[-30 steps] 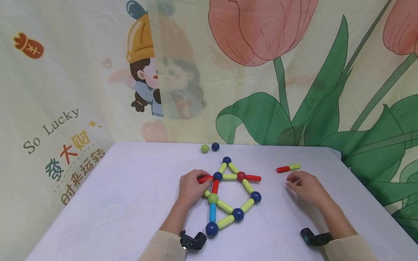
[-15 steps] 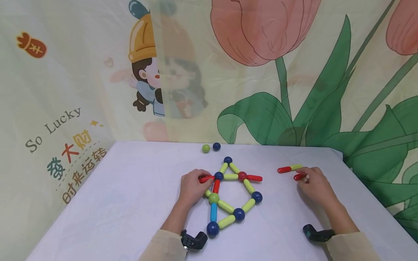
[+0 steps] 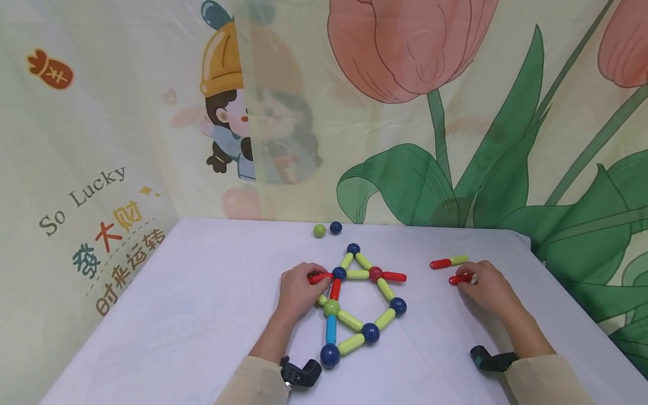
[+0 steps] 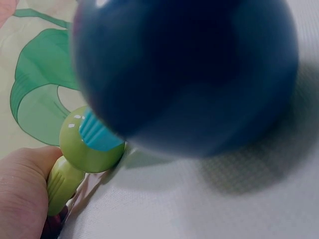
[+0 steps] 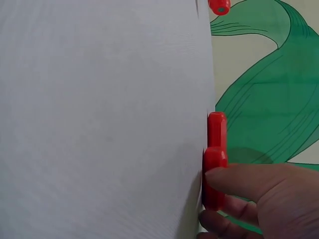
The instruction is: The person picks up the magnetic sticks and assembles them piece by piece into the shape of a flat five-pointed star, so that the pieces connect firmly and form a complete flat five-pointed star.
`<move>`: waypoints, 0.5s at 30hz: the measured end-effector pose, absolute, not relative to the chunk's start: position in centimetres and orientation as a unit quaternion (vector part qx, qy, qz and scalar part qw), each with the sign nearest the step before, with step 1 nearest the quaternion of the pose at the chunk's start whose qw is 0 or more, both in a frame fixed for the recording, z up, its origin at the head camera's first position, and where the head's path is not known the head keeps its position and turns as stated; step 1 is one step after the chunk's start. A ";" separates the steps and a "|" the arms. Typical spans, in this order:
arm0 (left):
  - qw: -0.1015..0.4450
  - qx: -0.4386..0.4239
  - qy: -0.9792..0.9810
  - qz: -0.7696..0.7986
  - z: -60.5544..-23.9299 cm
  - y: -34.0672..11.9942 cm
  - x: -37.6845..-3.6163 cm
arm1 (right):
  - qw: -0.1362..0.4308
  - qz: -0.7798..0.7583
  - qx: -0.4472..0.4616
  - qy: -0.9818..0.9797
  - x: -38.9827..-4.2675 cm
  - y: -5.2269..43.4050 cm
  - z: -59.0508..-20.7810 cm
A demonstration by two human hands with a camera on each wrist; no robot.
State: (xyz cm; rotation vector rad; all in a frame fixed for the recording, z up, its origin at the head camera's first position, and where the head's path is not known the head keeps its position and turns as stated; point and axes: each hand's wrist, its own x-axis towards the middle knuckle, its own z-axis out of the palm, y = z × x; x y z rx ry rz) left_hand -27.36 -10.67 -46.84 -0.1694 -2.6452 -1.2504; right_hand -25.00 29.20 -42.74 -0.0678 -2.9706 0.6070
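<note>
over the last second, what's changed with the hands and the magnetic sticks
The right hand reached toward the far side of the table, took hold of a red stick and has drawn it slightly nearer, close to the red-and-green stick pair. The left hand has stayed on the red stick at the left of the ball-and-stick figure, which is unmoved.

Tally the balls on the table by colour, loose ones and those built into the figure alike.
Blue balls: 6
Green balls: 2
Red ball: 1
Total: 9
</note>
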 end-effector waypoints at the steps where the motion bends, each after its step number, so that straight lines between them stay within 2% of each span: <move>1: 0.105 -0.058 -0.898 -0.424 -46.8 -10.7 -27.4 | 0.051 0.199 -0.021 -0.978 -25.0 29.1 -42.7; 9: 0.105 -0.060 -0.898 -0.424 -46.8 -10.7 -27.4 | 0.010 0.200 -0.010 -0.980 -25.1 28.7 -42.3; 15: 0.106 -0.059 -0.898 -0.423 -46.9 -10.7 -27.4 | 0.001 0.217 0.005 -0.976 -25.1 28.0 -42.1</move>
